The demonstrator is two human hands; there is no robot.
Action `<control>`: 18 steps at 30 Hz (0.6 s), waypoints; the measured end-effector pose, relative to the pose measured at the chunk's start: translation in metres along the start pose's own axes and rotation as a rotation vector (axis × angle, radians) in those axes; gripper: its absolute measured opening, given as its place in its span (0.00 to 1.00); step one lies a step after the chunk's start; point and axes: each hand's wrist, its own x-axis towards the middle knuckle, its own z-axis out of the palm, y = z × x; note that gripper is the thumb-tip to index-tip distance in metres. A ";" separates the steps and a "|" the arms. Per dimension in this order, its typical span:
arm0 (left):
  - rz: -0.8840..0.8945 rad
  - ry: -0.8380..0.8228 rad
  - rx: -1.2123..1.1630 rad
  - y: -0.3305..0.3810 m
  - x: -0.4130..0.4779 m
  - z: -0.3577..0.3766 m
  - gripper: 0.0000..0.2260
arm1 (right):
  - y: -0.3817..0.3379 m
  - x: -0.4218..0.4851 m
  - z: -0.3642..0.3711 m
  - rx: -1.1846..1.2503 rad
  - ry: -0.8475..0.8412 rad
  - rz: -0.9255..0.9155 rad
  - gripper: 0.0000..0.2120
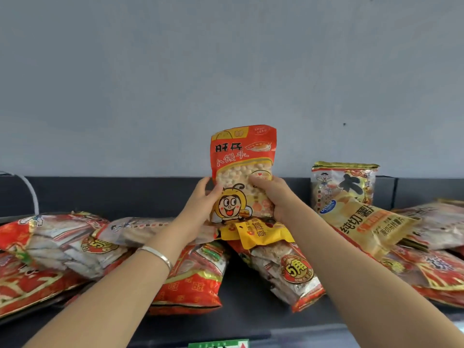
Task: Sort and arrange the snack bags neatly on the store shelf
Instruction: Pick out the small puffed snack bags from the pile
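Left hand [200,207] and right hand [273,197] gripping an upright red snack bag [242,156], little round balls showing inside, more bags lying on the dark shelf [251,312]

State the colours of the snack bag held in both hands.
Red-orange snack bag with yellow accents and a clear window; the head view shows it best.
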 end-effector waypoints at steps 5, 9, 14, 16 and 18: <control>0.105 -0.162 0.548 -0.016 0.016 0.038 0.23 | -0.001 0.013 -0.070 -0.058 0.276 -0.135 0.18; 0.124 -0.535 0.985 -0.028 0.022 0.083 0.30 | 0.005 0.018 -0.115 -0.147 0.400 -0.176 0.34; 0.169 -0.577 1.231 -0.042 0.027 0.123 0.35 | 0.013 0.015 -0.151 -0.185 0.459 -0.189 0.29; 0.194 -0.513 1.286 -0.043 0.024 0.128 0.33 | 0.015 0.014 -0.160 -0.176 0.483 -0.177 0.23; 0.247 -0.441 1.357 -0.047 0.022 0.130 0.31 | 0.017 0.014 -0.168 -0.152 0.493 -0.182 0.19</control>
